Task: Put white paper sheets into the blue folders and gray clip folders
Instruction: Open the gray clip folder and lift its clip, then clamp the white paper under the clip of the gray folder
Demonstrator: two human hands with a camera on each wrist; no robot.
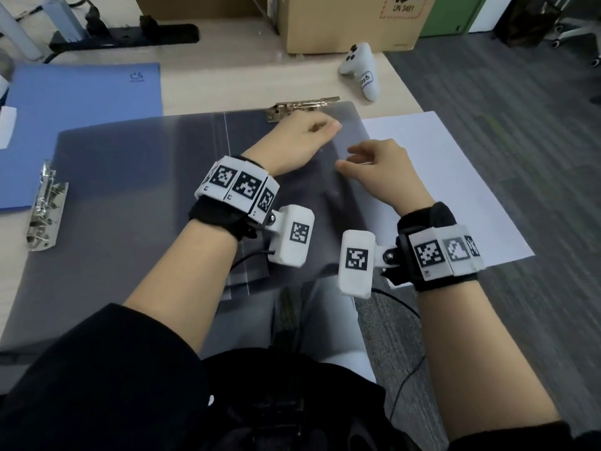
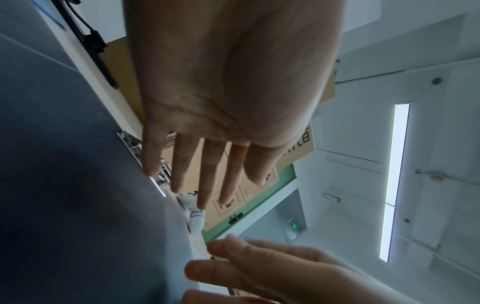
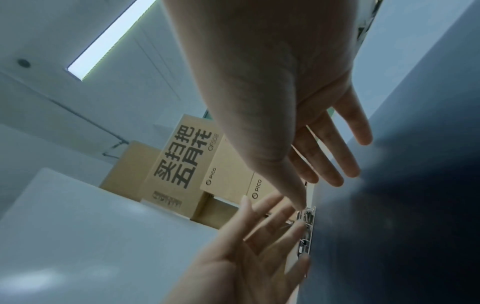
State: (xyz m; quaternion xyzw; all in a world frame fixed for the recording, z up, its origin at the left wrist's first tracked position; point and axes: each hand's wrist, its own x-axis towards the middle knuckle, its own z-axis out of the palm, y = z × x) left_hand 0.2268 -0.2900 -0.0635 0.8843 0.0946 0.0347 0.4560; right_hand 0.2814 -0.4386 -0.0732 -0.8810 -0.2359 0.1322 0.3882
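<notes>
A gray clip folder lies flat across the desk in front of me, with a metal clip at its far edge. Over its far right part, just short of that clip, is my left hand, fingers straight and holding nothing. My right hand is over the folder's right edge, fingers also loosely straight and empty. I cannot tell whether either hand touches the cover. White paper sheets lie to the right, partly under the folder. A blue folder lies closed at the far left.
A second metal clip rests on the gray cover's left edge. A white game controller and a cardboard box stand at the back right. The desk's right edge runs beside the paper, with gray carpet beyond.
</notes>
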